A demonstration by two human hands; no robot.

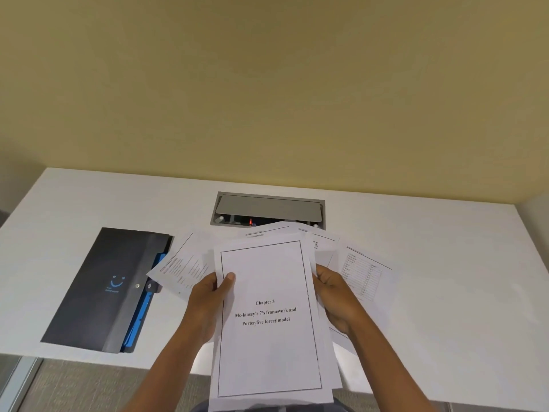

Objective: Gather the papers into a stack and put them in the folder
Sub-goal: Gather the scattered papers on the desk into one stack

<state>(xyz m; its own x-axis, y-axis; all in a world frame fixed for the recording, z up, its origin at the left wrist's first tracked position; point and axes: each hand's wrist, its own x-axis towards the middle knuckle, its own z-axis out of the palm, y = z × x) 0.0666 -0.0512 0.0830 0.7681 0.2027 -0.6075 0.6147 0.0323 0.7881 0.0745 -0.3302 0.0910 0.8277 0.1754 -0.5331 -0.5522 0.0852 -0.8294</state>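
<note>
I hold a loose stack of white papers [267, 346] upright over the near table edge; its top sheet reads "Chapter 3". My left hand [208, 301] grips the stack's left edge with the thumb on the front. My right hand [335, 298] grips the right edge from behind. One printed sheet [181, 269] lies on the table to the left, another with a table on it [362, 272] to the right. A dark grey folder [110, 286] with blue dividers showing at its right edge lies shut at the left.
The white table [445, 292] stands against a yellow wall. A grey cable hatch [267, 208] is set into the table behind the papers. The near table edge runs under my forearms, with floor below.
</note>
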